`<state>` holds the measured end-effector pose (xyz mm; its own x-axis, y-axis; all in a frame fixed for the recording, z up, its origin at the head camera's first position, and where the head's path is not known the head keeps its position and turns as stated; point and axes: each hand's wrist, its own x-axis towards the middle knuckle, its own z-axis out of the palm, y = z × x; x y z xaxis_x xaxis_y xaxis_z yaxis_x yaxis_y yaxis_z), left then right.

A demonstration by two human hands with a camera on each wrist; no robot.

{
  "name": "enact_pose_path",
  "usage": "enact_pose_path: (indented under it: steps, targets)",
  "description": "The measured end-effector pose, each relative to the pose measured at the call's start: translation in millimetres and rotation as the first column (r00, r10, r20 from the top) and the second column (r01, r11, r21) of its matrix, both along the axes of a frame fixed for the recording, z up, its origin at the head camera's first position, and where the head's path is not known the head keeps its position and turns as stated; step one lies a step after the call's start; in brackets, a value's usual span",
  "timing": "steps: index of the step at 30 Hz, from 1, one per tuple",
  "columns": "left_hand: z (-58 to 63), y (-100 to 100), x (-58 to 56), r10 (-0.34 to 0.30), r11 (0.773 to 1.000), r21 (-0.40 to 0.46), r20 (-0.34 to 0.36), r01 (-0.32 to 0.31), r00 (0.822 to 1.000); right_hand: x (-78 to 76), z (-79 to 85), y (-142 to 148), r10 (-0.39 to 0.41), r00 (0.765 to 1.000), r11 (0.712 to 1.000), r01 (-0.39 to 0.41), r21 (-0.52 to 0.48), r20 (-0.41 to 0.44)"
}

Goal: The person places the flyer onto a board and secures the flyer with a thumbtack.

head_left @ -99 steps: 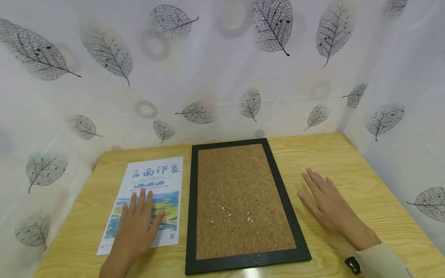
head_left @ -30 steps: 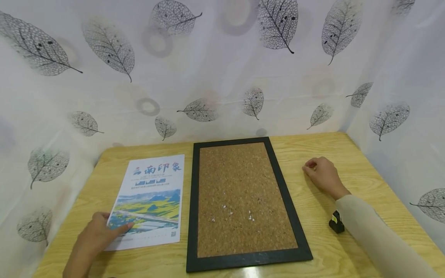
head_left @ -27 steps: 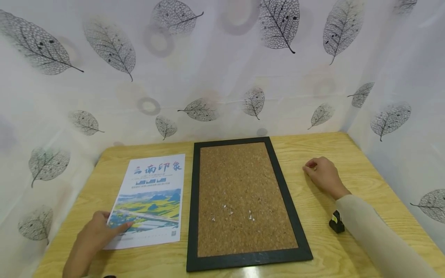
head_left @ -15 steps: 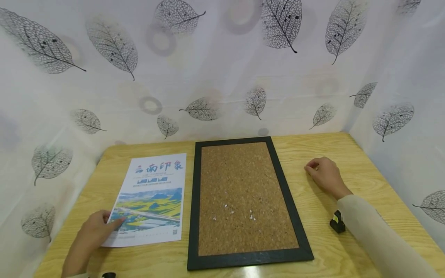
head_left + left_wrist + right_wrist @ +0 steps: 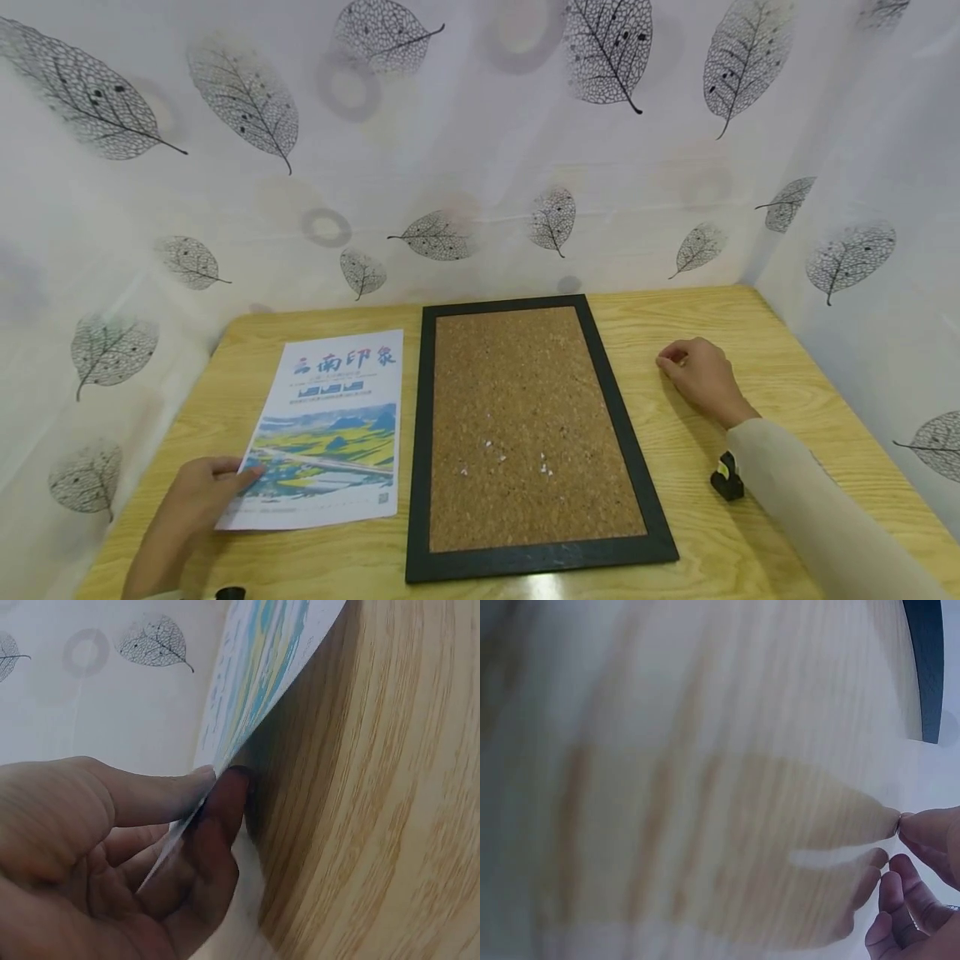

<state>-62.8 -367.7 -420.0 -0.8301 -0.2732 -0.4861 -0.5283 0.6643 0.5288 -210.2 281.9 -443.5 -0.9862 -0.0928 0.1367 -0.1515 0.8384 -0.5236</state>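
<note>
A printed poster sheet point(image 5: 341, 392) with Chinese lettering and a landscape picture lies left of the cork board point(image 5: 525, 392) in its black frame. My left hand point(image 5: 198, 496) pinches the sheet's lower left edge. In the left wrist view the thumb is on top, a finger is underneath, and the poster sheet point(image 5: 274, 660) slants up off the wood. Right of the board, my right hand point(image 5: 701, 379) has its fingers curled and the thumb and index fingertips together, at the table surface, where a tiny pale thing showed earlier. The fingers point(image 5: 930, 832) hide whatever is between them.
Several small white bits point(image 5: 543, 467) lie on the lower half of the cork. The wooden table point(image 5: 795, 400) meets leaf-patterned cloth point(image 5: 480, 167) at the back and sides. A black wrist device point(image 5: 726, 479) sits under the right sleeve.
Both hands lay spread flat at first. The left moved to the sheet's lower left edge, gripped it and raised it slightly. The right curled into a pinch at the tiny pale thing's spot.
</note>
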Motion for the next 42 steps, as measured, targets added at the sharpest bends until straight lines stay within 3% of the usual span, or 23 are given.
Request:
enact_pose_path:
  steps: [5, 14, 22, 31, 36, 42]
  targets:
    - [-0.5, -0.6, 5.2, 0.065, 0.993, 0.097, 0.031, -0.068, 0.997, -0.1, -0.1, 0.2, -0.002, 1.000, 1.000, 0.002, 0.006, -0.006]
    - [0.4, 5.0, 13.4, 0.155, 0.980, 0.138, -0.081, -0.143, 0.985, 0.1, -0.6, 0.2, 0.005, 1.000, 1.000, -0.005, 0.004, -0.024]
    - [3.3, 7.5, 17.9, 0.197, 0.966, 0.190, -0.101, -0.175, 0.975, 1.1, -0.1, 0.9, 0.009, 1.000, 1.000, -0.009, -0.006, -0.029]
    - [10.1, 11.5, 19.1, 0.310, 0.939, 0.195, -0.110, -0.285, 0.944, 1.7, -0.4, 2.3, 0.005, 1.000, 1.000, -0.005, -0.007, -0.020]
    - [17.8, 24.5, 17.5, 0.270, 0.955, 0.167, -0.163, -0.244, 0.949, 0.5, -1.8, 4.0, -0.003, 1.000, 1.000, 0.003, -0.005, -0.009]
    - [25.3, 44.6, 13.9, 0.200, 0.954, 0.257, -0.175, -0.152, 0.964, -0.3, -3.6, 5.2, 0.003, 1.000, 1.000, -0.003, -0.013, 0.003]
